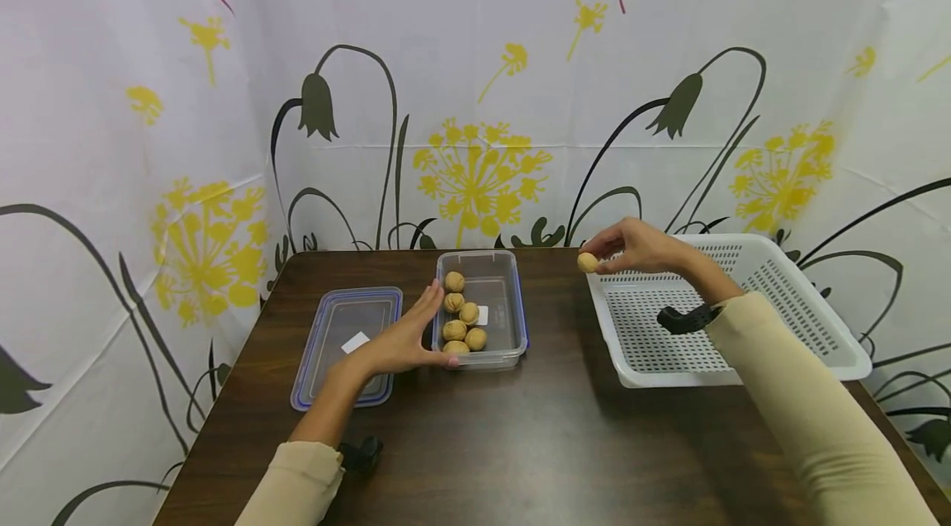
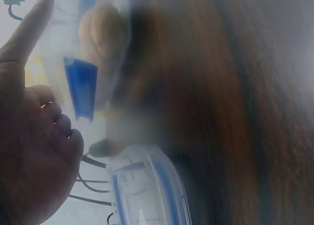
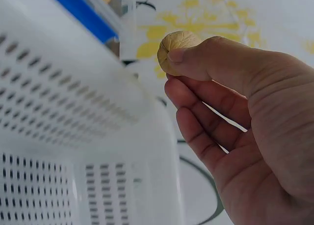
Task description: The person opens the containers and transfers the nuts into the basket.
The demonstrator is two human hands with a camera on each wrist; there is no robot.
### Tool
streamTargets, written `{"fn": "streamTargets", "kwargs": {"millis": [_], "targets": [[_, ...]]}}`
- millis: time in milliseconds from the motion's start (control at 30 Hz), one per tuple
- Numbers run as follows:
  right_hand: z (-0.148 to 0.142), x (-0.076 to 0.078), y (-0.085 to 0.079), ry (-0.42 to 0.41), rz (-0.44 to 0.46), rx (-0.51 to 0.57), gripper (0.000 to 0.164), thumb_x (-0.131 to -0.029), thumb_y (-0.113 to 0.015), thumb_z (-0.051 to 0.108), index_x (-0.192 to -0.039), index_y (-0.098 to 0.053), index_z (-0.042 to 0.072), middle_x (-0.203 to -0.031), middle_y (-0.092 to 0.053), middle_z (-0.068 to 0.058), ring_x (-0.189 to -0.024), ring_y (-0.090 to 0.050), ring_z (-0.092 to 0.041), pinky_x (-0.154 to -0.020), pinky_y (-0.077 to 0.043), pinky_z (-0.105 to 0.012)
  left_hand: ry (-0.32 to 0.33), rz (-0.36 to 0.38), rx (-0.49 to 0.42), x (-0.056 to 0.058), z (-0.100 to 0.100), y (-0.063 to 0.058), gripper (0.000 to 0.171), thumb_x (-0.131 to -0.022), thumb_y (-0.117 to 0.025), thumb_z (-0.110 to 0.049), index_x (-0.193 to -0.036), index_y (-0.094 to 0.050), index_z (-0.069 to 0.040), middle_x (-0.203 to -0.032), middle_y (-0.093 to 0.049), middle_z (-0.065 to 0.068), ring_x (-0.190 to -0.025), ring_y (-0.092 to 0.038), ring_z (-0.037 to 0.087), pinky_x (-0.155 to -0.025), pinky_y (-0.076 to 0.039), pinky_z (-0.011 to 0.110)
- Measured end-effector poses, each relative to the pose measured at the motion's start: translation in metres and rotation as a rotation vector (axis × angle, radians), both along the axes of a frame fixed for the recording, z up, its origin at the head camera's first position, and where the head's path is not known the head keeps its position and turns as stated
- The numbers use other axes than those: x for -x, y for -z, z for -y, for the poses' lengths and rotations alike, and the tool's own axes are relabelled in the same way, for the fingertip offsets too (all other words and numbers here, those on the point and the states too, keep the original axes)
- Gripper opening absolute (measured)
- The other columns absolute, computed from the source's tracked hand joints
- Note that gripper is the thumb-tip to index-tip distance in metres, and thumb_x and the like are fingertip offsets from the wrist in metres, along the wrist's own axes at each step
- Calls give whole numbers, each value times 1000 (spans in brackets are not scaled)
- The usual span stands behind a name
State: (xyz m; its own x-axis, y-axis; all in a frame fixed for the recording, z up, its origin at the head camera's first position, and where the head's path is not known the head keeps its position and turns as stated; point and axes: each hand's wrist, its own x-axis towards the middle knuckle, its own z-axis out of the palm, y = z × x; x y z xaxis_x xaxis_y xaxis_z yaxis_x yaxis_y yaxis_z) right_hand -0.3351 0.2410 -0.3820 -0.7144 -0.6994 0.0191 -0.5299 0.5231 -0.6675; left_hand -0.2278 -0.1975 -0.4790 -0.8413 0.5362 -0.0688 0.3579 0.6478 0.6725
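Observation:
In the head view my right hand [image 1: 631,247] pinches a walnut [image 1: 588,263] between thumb and fingertips, above the left rim of a white perforated basket [image 1: 615,336]. The right wrist view shows the same walnut [image 3: 177,50] at the thumb tip, other fingers loosely bent beneath. My left hand [image 1: 404,342] rests against the left side of a clear plastic container [image 1: 505,282], fingers extended along the wall and thumb at its front corner. Several walnuts [image 1: 455,330] lie along the container's left side. The left wrist view is hazy; a walnut [image 2: 103,31] shows through the wall.
A clear lid [image 1: 334,319] with a blue seal lies flat left of the container, partly behind my left forearm. Everything stands on a dark brown table [image 1: 520,443]. A white flower-patterned curtain [image 1: 475,80] hangs behind it.

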Motion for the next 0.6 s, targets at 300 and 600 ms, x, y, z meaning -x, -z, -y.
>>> {"fn": "streamTargets", "kwargs": {"millis": [300, 600], "targets": [[-32, 10, 19, 65, 59, -11, 33, -91, -81, 3, -121, -75, -7, -112, -77, -18, -95, -72, -19, -83, -60, -23, -2, 6, 0, 1, 0, -1, 127, -87, -86, -49, -169, -2, 0, -177, 12, 16, -164, 7, 38, -128, -14, 67], [-51, 16, 40, 100, 120, -131, 30, -88, -82, 1, -116, -75, -9, -103, -79, -16, -93, -73, -20, -78, -58, -21, 4, 6, 5, -1, 2, -2, 127, -88, -86, -47, -168, -1, 1, -177, 13, 17, -163, 7, 38, -128, -14, 66]]}}
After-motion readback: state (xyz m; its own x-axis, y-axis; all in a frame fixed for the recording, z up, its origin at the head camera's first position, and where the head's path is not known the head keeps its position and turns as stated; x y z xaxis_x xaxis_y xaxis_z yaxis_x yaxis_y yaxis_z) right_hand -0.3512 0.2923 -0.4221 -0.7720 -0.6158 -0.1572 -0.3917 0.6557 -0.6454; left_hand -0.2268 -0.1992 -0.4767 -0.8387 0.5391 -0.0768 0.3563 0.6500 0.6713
